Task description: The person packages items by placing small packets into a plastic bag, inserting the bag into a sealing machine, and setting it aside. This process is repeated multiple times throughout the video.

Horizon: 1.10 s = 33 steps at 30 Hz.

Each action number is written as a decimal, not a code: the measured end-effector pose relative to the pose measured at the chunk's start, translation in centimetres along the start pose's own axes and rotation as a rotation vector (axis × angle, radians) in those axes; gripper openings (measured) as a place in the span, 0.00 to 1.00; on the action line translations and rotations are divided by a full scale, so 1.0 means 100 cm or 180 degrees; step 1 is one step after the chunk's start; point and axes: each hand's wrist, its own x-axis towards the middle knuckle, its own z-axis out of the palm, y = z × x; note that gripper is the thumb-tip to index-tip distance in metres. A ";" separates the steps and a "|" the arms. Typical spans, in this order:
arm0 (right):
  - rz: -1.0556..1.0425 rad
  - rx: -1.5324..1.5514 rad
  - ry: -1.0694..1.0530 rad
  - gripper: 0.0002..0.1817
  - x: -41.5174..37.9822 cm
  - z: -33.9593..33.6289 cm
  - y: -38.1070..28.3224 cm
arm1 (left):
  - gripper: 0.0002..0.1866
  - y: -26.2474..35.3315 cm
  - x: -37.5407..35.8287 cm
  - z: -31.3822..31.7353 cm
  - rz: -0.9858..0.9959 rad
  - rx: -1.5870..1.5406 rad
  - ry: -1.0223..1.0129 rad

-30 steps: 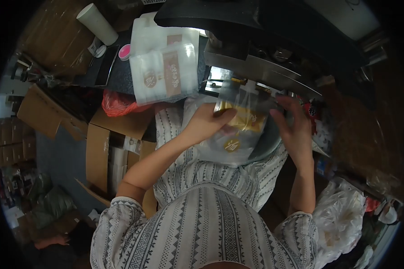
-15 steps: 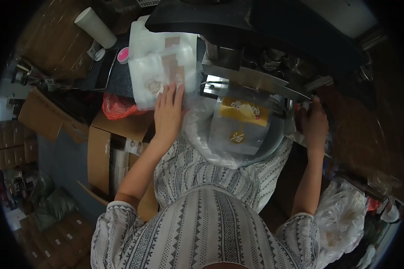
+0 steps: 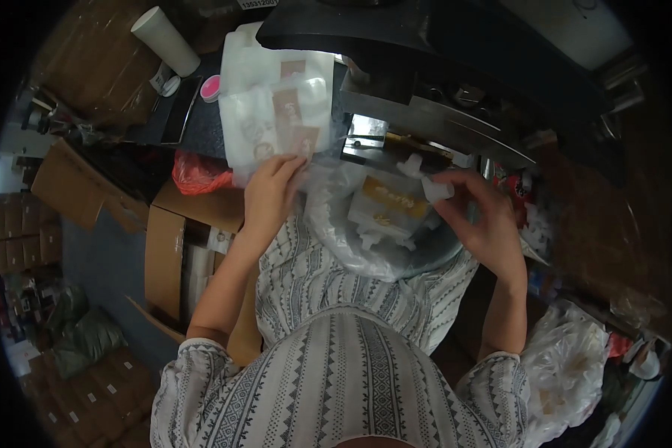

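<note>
My left hand [image 3: 270, 190] is at the lower edge of a stack of translucent plastic bags [image 3: 240, 104] with brownish printed labels. Its fingers are drawn together on the edge of the top bag, which is creased there. My right hand [image 3: 489, 228] pinches a small white plastic piece [image 3: 438, 190] between thumb and finger. A similar white piece [image 3: 411, 166] hangs just left of it. Below sits a basin lined with clear plastic [image 3: 336, 243] on my lap. In it lie a clear bag with a gold band [image 3: 388, 196] and several white bits.
A dark machine [image 3: 351, 30] with a metal bar [image 3: 433, 119] overhangs the worktop ahead. Left are a white cup [image 3: 166, 41], a pink-topped jar [image 3: 210, 89], a phone [image 3: 181, 110] and an open carton [image 3: 164, 261]. A filled plastic bag [image 3: 567, 358] is at the right.
My right hand has come left from beside the machine to over the basin, with a white piece. White bits now lie on the bag in the basin. My left fingers have drawn toward the stack's lower edge.
</note>
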 end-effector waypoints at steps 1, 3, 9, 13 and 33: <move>0.0008 0.0004 0.0002 0.17 0.002 0.002 -0.001 | 0.11 0.001 -0.007 -0.007 -0.0394 -0.0165 -0.0302; -0.0227 0.0129 -0.0198 0.17 0.007 0.012 -0.007 | 0.10 0.023 -0.010 -0.017 -0.0397 -0.0175 -0.0259; -0.1366 -0.0929 0.0182 0.17 0.017 0.030 -0.016 | 0.07 0.062 0.000 -0.036 -0.0164 -0.0332 -0.0187; -0.1246 -0.1001 0.0100 0.19 0.011 0.027 -0.020 | 0.06 0.067 -0.001 -0.034 -0.0190 -0.0721 -0.0428; 0.0462 -0.3381 0.1325 0.14 -0.015 -0.039 0.088 | 0.18 0.084 0.044 0.052 -0.2654 -0.3883 -0.2250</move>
